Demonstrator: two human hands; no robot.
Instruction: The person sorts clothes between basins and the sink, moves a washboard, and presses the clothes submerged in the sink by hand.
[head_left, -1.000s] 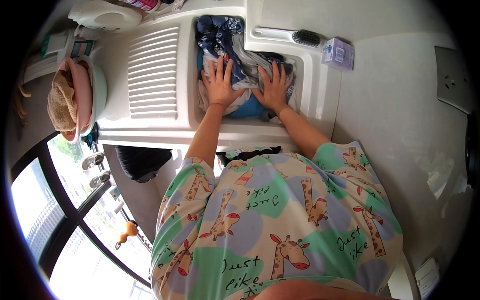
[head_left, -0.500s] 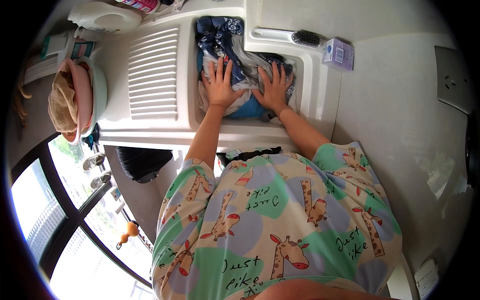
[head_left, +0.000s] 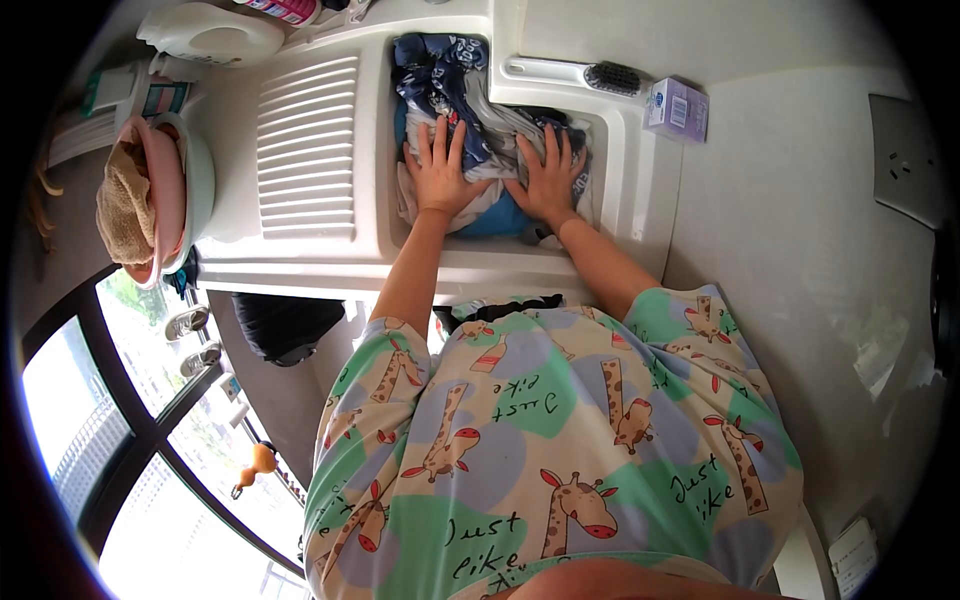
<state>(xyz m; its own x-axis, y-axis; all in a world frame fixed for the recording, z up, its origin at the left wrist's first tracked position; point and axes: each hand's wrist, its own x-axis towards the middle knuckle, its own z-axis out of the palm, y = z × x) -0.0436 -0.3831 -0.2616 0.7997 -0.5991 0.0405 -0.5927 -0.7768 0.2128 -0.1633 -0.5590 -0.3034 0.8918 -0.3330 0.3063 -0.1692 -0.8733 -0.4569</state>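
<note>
A white laundry sink (head_left: 625,185) holds a heap of bunched clothes (head_left: 440,85), navy with white print, grey and white, with a blue piece near the front edge. My left hand (head_left: 440,180) lies spread on the left part of the heap, palm down. On the right part, my right hand (head_left: 548,180) rests with its fingers apart. Both hands press flat on the fabric, their thumbs pointing toward each other, and neither grips anything. What lies under the palms is hidden.
The ribbed washboard (head_left: 306,148) is left of the basin. A brush (head_left: 575,73) and a purple box (head_left: 678,108) sit at the back right. Pink and green basins (head_left: 168,200) with a brown towel (head_left: 125,207) stand far left, near a white jug (head_left: 210,33).
</note>
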